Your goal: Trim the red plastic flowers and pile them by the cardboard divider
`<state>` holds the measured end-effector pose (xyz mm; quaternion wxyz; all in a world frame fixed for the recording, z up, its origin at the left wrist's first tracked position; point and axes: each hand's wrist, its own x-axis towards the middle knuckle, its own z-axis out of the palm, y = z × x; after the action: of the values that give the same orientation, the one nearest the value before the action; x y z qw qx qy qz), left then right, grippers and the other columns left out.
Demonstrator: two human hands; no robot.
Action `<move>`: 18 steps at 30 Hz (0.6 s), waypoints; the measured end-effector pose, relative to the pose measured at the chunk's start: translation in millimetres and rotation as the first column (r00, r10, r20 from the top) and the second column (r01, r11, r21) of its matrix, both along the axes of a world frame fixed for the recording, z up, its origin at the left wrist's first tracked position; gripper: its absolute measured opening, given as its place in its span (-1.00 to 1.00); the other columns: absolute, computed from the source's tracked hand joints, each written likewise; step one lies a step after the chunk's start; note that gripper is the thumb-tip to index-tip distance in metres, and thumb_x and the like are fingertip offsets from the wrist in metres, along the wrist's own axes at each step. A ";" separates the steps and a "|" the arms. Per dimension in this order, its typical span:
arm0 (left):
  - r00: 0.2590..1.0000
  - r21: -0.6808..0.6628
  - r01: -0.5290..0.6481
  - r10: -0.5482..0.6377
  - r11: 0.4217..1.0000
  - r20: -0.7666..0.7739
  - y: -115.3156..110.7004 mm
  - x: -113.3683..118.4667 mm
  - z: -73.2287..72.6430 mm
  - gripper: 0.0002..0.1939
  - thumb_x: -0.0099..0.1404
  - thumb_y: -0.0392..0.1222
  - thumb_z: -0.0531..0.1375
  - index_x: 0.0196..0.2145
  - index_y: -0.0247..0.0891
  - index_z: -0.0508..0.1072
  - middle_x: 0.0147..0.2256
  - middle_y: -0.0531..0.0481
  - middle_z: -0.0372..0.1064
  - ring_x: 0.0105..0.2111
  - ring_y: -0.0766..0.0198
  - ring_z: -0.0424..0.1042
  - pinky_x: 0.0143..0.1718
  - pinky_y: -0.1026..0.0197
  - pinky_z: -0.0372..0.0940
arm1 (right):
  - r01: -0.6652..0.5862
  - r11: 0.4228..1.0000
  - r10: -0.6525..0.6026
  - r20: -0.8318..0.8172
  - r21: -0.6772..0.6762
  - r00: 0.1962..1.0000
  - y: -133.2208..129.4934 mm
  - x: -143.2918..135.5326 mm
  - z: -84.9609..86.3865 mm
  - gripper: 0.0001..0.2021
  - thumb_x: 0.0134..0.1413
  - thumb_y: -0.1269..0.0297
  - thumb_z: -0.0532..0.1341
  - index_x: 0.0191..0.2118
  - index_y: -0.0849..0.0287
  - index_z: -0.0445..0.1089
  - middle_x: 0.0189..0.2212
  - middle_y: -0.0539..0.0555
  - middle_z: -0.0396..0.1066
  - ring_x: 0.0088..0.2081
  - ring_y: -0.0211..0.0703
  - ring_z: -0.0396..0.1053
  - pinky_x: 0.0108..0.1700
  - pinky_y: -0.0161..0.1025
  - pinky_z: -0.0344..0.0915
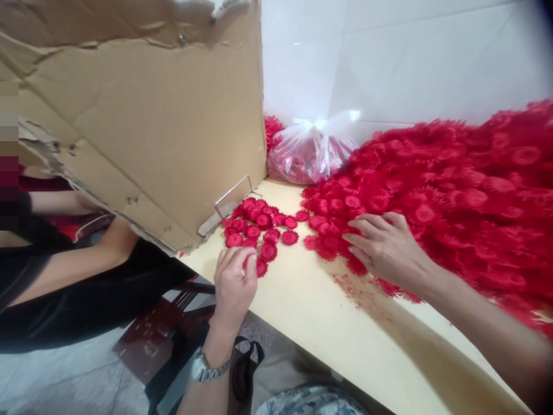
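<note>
My left hand (235,281), with a metal watch (209,368) on its wrist, is closed at the near edge of a small group of red flower-shaped discs (253,230). Its thumb and fingers come together. Some red shows between them, but I cannot tell whether a disc is held or lies behind. My right hand (382,245) has its fingers spread over the left edge of a big heap of red flower-shaped pieces (440,202). The fingertips touch or hover just over the pieces there; nothing is gripped.
A tall cardboard sheet (142,132) stands at the left, with a bent metal wire (233,192) by its foot. A tied clear plastic bag (309,153) sits against the white wall (389,63). Red crumbs dot the pale table (311,323). Another person's arm (78,271) is behind the cardboard.
</note>
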<state>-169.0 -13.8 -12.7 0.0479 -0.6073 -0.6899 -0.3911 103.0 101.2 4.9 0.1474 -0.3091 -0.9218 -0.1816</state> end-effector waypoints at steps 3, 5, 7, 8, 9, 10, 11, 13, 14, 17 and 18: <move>0.987 -0.048 0.024 -0.031 0.999 -0.156 -4.1 1.9 -7.6 -0.83 0.24 -0.28 0.07 -0.27 -0.22 0.44 -0.28 -0.09 0.40 -0.22 0.12 0.30 -0.12 0.07 0.21 | -0.038 0.999 0.037 -0.060 -0.026 0.998 -7.1 -23.6 8.8 -0.82 0.14 0.34 0.11 -0.36 0.16 0.47 -0.35 0.10 0.43 -0.24 -0.10 0.26 -0.20 -0.13 -0.04; 0.972 -0.078 0.027 -0.044 0.997 -0.232 -6.2 5.8 -12.5 -0.82 0.23 -0.28 0.08 -0.24 -0.23 0.45 -0.23 -0.12 0.40 -0.18 0.08 0.28 -0.13 0.02 0.20 | -0.044 0.996 0.039 -0.067 -0.083 0.997 -8.7 -46.5 8.9 -0.79 0.16 0.34 0.09 -0.40 0.18 0.46 -0.43 0.08 0.41 -0.31 -0.14 0.24 -0.25 -0.16 -0.05; 0.956 -0.110 0.012 -0.044 0.994 -0.289 -7.2 9.1 -17.1 -0.82 0.22 -0.28 0.10 -0.24 -0.23 0.46 -0.20 -0.13 0.40 -0.16 0.04 0.28 -0.15 -0.01 0.18 | -0.060 0.987 0.053 -0.051 -0.147 0.997 -5.2 -71.1 3.2 -0.78 0.16 0.32 0.10 -0.44 0.19 0.44 -0.45 0.08 0.39 -0.33 -0.14 0.21 -0.28 -0.17 -0.07; 0.951 -0.119 0.003 -0.039 0.993 -0.308 -7.2 10.1 -19.2 -0.83 0.21 -0.28 0.10 -0.26 -0.22 0.46 -0.18 -0.14 0.40 -0.16 0.03 0.28 -0.17 -0.02 0.17 | -0.074 0.982 0.068 -0.041 -0.173 0.997 -1.9 -82.7 -1.4 -0.80 0.14 0.32 0.12 -0.45 0.20 0.43 -0.44 0.09 0.38 -0.33 -0.13 0.20 -0.28 -0.17 -0.08; 0.947 -0.122 -0.004 -0.036 0.993 -0.320 -7.0 10.6 -21.0 -0.83 0.21 -0.29 0.11 -0.27 -0.22 0.47 -0.17 -0.14 0.40 -0.15 0.02 0.28 -0.18 -0.02 0.17 | -0.092 0.977 0.087 -0.034 -0.190 0.996 2.0 -93.2 -6.4 -0.81 0.12 0.32 0.14 -0.45 0.21 0.43 -0.42 0.11 0.38 -0.31 -0.12 0.19 -0.29 -0.17 -0.09; 0.944 -0.123 -0.007 -0.034 0.992 -0.329 -6.6 10.5 -22.5 -0.84 0.21 -0.29 0.11 -0.28 -0.22 0.47 -0.17 -0.15 0.40 -0.15 0.01 0.28 -0.19 -0.02 0.17 | -0.111 0.973 0.107 -0.030 -0.200 0.994 5.9 -102.1 -11.5 -0.82 0.11 0.34 0.15 -0.45 0.22 0.42 -0.41 0.12 0.38 -0.31 -0.11 0.18 -0.29 -0.17 -0.09; 0.942 -0.121 -0.007 -0.034 0.993 -0.334 -6.2 10.1 -23.7 -0.84 0.20 -0.29 0.11 -0.29 -0.22 0.47 -0.16 -0.15 0.40 -0.15 0.01 0.28 -0.20 -0.03 0.17 | -0.132 0.969 0.128 -0.029 -0.207 0.991 9.5 -109.1 -16.1 -0.83 0.11 0.35 0.15 -0.46 0.23 0.42 -0.41 0.13 0.38 -0.31 -0.11 0.18 -0.30 -0.17 -0.09; 0.947 -0.101 -0.004 -0.029 0.995 -0.320 -6.2 9.3 -24.8 -0.84 0.20 -0.29 0.11 -0.29 -0.22 0.48 -0.16 -0.17 0.40 -0.15 0.00 0.29 -0.20 -0.04 0.17 | -0.160 0.963 0.156 -0.037 -0.215 0.987 14.3 -117.2 -22.4 -0.81 0.13 0.38 0.12 -0.46 0.23 0.42 -0.42 0.12 0.38 -0.32 -0.13 0.17 -0.30 -0.18 -0.09; 0.956 -0.080 -0.002 -0.021 0.997 -0.292 -6.8 9.5 -24.8 -0.84 0.20 -0.28 0.11 -0.29 -0.23 0.48 -0.16 -0.17 0.40 -0.15 0.00 0.29 -0.19 -0.04 0.17 | -0.165 0.962 0.158 -0.047 -0.217 0.986 15.0 -118.4 -23.7 -0.80 0.14 0.38 0.11 -0.46 0.23 0.42 -0.43 0.11 0.37 -0.33 -0.14 0.17 -0.30 -0.18 -0.09; 0.997 0.010 0.041 -0.040 0.999 -0.065 -10.9 15.4 -22.6 -0.83 0.22 -0.26 0.11 -0.26 -0.24 0.47 -0.19 -0.18 0.39 -0.14 0.05 0.31 -0.10 -0.03 0.18 | -0.150 0.963 0.132 -0.092 -0.224 0.987 9.6 -113.3 -21.6 -0.77 0.16 0.37 0.09 -0.46 0.23 0.41 -0.46 0.09 0.37 -0.36 -0.16 0.16 -0.31 -0.20 -0.07; 0.995 0.030 0.060 -0.062 0.998 0.074 -12.3 19.7 -21.0 -0.82 0.23 -0.24 0.11 -0.23 -0.24 0.46 -0.20 -0.17 0.39 -0.14 0.08 0.32 -0.08 0.00 0.19 | -0.145 0.963 0.121 -0.116 -0.227 0.986 5.2 -109.6 -19.5 -0.77 0.17 0.37 0.09 -0.46 0.23 0.41 -0.47 0.08 0.36 -0.38 -0.17 0.16 -0.32 -0.21 -0.06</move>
<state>-149.4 -26.1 -33.7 0.0185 -0.6122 -0.6671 -0.4242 -6.7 106.4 -14.6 0.1680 -0.2703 -0.9469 -0.0452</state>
